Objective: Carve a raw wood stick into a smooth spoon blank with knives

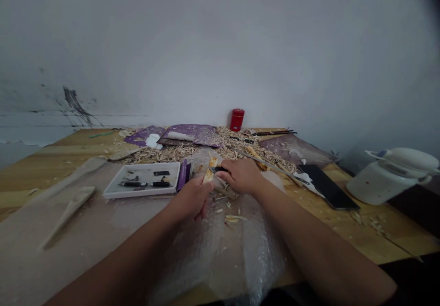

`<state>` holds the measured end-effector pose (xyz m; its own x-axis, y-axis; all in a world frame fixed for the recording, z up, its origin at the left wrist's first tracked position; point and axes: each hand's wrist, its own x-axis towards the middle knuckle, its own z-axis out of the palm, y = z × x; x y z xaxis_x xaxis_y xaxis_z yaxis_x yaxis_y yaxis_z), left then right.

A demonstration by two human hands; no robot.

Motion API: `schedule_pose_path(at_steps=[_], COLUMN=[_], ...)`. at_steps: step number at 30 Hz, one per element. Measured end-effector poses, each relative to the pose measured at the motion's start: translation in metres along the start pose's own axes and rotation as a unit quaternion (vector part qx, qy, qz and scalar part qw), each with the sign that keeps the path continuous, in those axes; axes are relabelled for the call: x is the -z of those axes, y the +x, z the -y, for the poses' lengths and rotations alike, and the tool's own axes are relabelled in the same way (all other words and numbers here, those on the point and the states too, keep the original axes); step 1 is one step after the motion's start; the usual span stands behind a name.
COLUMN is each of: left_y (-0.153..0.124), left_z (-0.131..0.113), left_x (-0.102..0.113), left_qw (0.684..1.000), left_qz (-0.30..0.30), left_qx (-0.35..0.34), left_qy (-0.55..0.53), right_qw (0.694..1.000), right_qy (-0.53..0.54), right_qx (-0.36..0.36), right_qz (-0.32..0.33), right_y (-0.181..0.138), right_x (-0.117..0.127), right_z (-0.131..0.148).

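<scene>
Clear bubble wrap (240,251) lay nearest on the desk (378,232), under both forearms. At mid-desk the left hand (192,196) had its grip closed around a pale wood piece (210,171), which stood tilted between the two hands. The right hand (242,175), just beside it, gripped a dark-handled knife (218,169). A white tray (142,180) sat just to the left and a black phone (326,187) to the right. Farther off lay wood shavings (178,150) and a red can (237,119) by the wall.

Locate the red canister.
Head view: the red canister stands at the back of the table against the wall, just right of centre, behind the wood shavings and right of the purple sheet.
</scene>
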<state>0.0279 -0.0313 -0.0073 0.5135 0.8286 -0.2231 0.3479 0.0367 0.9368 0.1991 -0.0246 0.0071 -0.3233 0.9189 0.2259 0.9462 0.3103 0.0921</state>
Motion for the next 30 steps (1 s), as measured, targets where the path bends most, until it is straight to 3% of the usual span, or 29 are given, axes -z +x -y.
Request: schedule_pose_path(at_steps=[7, 24, 26, 28, 30], left_y=[-0.002, -0.010, -0.015, -0.019, -0.019], left_z=[-0.001, -0.016, -0.018, -0.019, -0.018], left_x=[-0.005, -0.007, -0.011, -0.013, -0.013], left_qw=[1.000, 0.995, 0.995, 0.996, 0.995], left_qz=[-0.018, -0.015, -0.003, 0.020, 0.017], left_qx=[-0.006, 0.057, 0.059, 0.059, 0.051], left_qy=[0.001, -0.086, -0.080, -0.071, -0.085], right_qw=[1.000, 0.999, 0.994, 0.970, 0.950], right_qy=[-0.005, -0.016, -0.025, -0.044, -0.057], right_qx=[-0.011, -0.040, -0.104, -0.239, -0.306], right_qz=[-0.002, -0.015, 0.002, 0.021, -0.031], right_y=[0.004, 0.011, 0.009, 0.006, 0.003], right_x=[-0.002, -0.004, -0.001, 0.002, 0.006], right_z=[-0.008, -0.012, -0.029, -0.050, -0.065])
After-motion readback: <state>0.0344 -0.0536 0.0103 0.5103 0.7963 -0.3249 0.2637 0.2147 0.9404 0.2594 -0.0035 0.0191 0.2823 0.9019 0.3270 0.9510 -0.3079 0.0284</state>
